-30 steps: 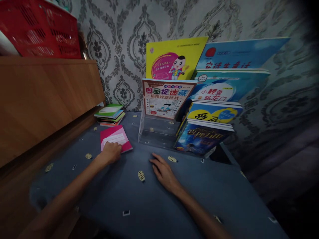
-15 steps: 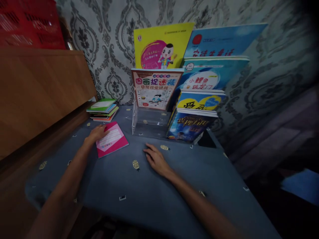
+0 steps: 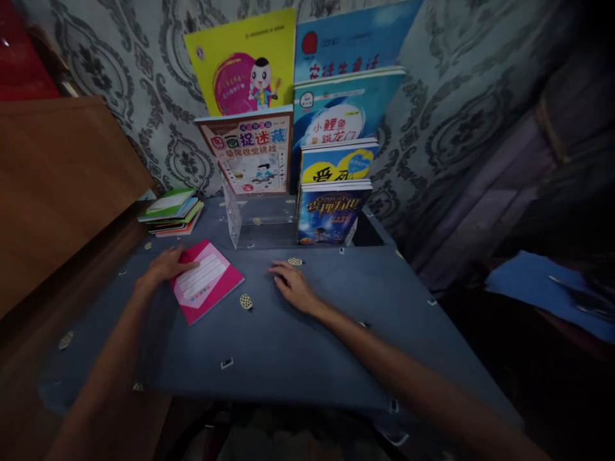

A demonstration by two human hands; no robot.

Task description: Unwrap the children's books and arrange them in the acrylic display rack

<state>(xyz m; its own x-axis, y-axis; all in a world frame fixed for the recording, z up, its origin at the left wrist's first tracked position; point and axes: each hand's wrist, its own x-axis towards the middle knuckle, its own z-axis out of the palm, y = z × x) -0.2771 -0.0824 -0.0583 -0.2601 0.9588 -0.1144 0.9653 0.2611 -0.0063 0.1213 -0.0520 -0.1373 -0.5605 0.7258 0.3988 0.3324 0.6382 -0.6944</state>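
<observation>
A pink booklet (image 3: 207,282) with a pale label panel lies on the blue-grey tablecloth, turned at an angle. At its upper left edge is my left hand (image 3: 166,264), the thumb stretched across the cover and the other fingers along the edge, partly hidden. My right hand (image 3: 294,288) rests palm down on the cloth to the right of the booklet. Its fingers are loosely extended, a little apart, and it holds nothing. Behind the left hand sits a small stack of booklets (image 3: 168,206), a green one on top.
A clear acrylic rack (image 3: 233,218) holds several upright books at the back, among them a yellow book (image 3: 206,64) and a dark blue book (image 3: 327,218). A wooden cabinet (image 3: 57,179) borders the left. Blue material (image 3: 542,288) lies beyond the table's right edge.
The camera view has swung right, so the rack and books appear further left. The pink booklet has turned slightly with my left hand on it. My right hand stays on the cloth.
</observation>
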